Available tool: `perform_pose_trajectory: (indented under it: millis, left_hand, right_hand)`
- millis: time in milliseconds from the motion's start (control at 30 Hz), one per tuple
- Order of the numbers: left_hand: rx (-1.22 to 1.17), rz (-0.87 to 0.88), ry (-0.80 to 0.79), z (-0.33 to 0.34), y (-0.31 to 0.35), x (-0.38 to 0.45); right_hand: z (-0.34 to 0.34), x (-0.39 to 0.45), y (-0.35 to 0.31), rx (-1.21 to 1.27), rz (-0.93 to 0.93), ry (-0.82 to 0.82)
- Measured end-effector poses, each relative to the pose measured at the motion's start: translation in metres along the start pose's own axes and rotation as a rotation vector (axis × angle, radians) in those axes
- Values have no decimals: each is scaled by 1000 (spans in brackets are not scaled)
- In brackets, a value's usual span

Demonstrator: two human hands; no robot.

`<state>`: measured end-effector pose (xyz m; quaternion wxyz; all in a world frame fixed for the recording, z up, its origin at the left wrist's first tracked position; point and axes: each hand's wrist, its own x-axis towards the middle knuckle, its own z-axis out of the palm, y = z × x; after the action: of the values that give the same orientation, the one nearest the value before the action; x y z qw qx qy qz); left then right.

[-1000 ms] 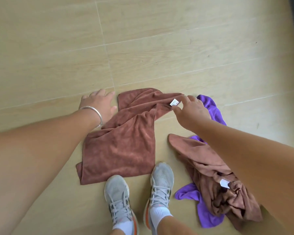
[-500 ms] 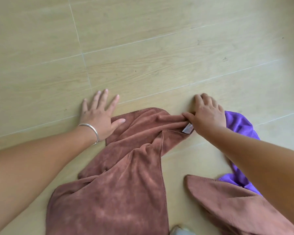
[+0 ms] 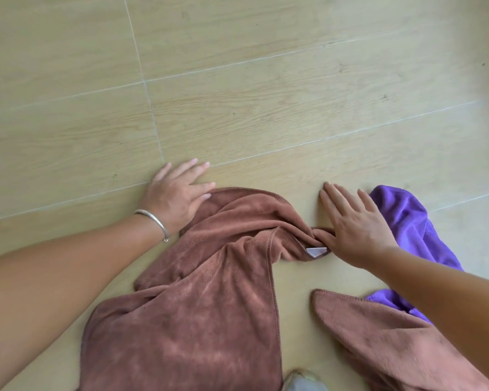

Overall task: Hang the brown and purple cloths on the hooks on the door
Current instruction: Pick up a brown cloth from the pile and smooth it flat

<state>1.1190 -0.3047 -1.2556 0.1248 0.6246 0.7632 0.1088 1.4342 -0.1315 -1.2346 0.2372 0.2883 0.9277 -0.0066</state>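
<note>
— Two hands are down on the pale wood-grain plank floor (image 3: 266,80), both working around the big brown terry cloth (image 3: 198,314) that lies spread and twisted there.

— What is the left hand doing?

— The left hand (image 3: 175,193), with a thin silver bangle (image 3: 153,221) on its wrist, lies flat with its fingers straight and spread. Its palm sits at the far left corner of that brown cloth, the thumb touching the hem, the fingertips out on bare floor beyond it. It grips nothing.

— And the right?

— The right hand (image 3: 356,224) is open as well, fingers straight and fanned. The heel of it presses on the bunched, twisted end of the brown cloth at its far right, just above a small white sewn-in label (image 3: 316,251) that peeks out from the fold. Nothing is curled or pinched there either.

— Where are the other cloths?

— A bright purple fleecy cloth (image 3: 407,221) lies crumpled just right of the big brown cloth, partly hidden under the right hand and forearm. A second brown terry cloth (image 3: 378,340) lies right of the first one too, nearer the person, apart from it, its pointed corner overlapping the purple cloth's lower edge. Close against the big brown cloth's near edge, the toe of a grey shoe (image 3: 302,380) just shows.
</note>
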Motion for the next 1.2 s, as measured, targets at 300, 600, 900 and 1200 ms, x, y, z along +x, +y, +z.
perform_pose_trajectory:
  millis: [300, 600, 900, 1200]
  left_hand:
    - [-17, -161, 11, -33, -9, 0]
    - [-57, -257, 71, -188, 16, -16]
    - [109, -425, 2, -382, 7, -45]
    - [381, -381, -461, -509, 42, -88]
  right_hand:
    - [-13, -14, 14, -159, -315, 111]
    - [-152, -20, -13, 203, -108, 203]
    - [-357, -32, -12, 131, -17, 240]
    - [-525, -48, -36, 111, -133, 23]
